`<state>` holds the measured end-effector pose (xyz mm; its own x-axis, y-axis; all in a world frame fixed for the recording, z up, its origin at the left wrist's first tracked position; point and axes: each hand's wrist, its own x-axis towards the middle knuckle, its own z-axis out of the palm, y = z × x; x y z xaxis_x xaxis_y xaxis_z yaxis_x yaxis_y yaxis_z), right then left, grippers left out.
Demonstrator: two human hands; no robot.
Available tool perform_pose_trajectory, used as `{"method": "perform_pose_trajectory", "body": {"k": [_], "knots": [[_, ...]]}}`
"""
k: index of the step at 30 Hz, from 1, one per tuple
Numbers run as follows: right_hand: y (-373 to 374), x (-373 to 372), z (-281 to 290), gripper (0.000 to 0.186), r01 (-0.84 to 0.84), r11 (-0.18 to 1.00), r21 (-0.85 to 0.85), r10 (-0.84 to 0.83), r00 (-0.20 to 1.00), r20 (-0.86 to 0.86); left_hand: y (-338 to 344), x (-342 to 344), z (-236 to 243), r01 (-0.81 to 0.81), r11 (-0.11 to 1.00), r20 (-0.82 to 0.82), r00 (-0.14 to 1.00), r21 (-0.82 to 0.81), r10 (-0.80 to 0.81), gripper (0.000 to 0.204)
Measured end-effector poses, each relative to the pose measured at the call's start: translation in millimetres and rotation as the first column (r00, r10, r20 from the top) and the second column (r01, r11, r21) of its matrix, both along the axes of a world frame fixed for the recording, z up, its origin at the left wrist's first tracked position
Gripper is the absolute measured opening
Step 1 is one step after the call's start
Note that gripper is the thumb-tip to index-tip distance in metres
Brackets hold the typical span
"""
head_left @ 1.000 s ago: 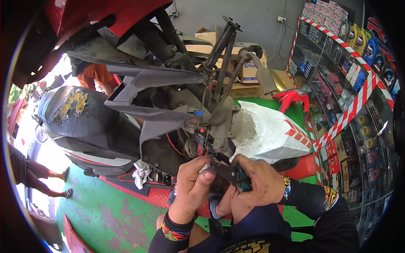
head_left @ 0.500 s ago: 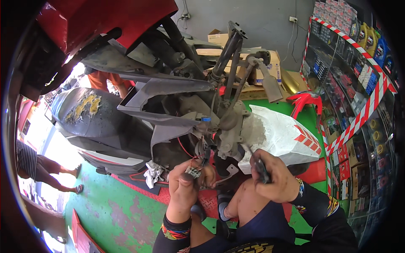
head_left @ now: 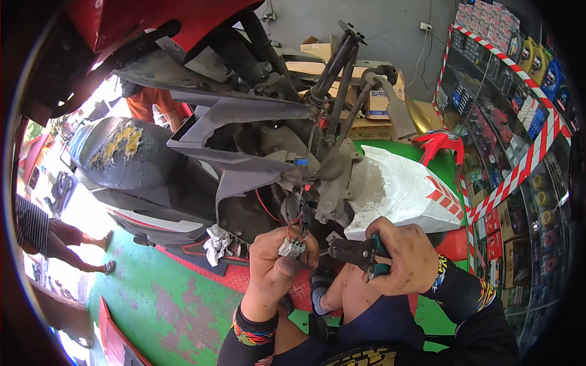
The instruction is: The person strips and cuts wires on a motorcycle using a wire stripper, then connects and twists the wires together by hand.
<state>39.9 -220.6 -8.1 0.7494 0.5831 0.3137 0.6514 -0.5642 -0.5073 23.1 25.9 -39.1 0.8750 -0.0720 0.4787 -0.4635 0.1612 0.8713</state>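
My left hand (head_left: 273, 265) is closed around a white wire connector (head_left: 292, 246), the thumb pressed beside it. Thin red and dark wires (head_left: 298, 227) run from the connector up into the stripped front of a motorcycle. My right hand (head_left: 408, 256) grips a wire stripper (head_left: 357, 251) with teal and black handles. Its dark jaws point left toward the connector, a short gap away from my left fingers. Just beyond both hands stands the motorcycle's bare steering column (head_left: 332, 70), with the white front fender (head_left: 400, 192) to its right.
A torn black seat (head_left: 122, 155) lies left of the frame. Crumpled white cloth (head_left: 218, 245) rests by the footboard. A glass display case (head_left: 488, 134) edged in striped tape lines the right side. Cardboard boxes (head_left: 381, 104) stand behind. Another person's legs (head_left: 79, 244) show at left.
My right hand has turned the wire stripper so its jaws now show, pointing left. My left hand, with the connector, has shifted slightly right. The whole view has tilted a little.
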Motion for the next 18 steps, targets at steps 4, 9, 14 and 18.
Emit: {"method": "perform_pose_trajectory", "body": {"k": [4, 9, 14, 18], "knots": [[-1, -2, 13, 0.052, 0.015, 0.997, -0.07, -0.014, 1.0, 0.012, 2, -1, -2, 0.007, 1.0, 0.015, 1.0, 0.007, -0.007, 0.072], [-2, 4, 15, 0.06, -0.045, 0.998, -0.033, 0.052, 0.969, 0.241, 2, -2, -1, -0.012, 1.0, 0.035, 0.999, 0.006, 0.012, 0.071], [2, 4, 29, 0.068, -0.057, 0.995, -0.082, 0.08, 0.943, 0.324, 5, -4, -6, 0.017, 1.0, 0.046, 0.999, 0.004, -0.017, 0.066], [6, 3, 26, 0.074, -0.072, 0.996, -0.047, 0.081, 0.969, 0.232, 3, -11, 0, 0.114, 0.983, -0.012, 0.993, -0.144, -0.117, 0.051]]}}
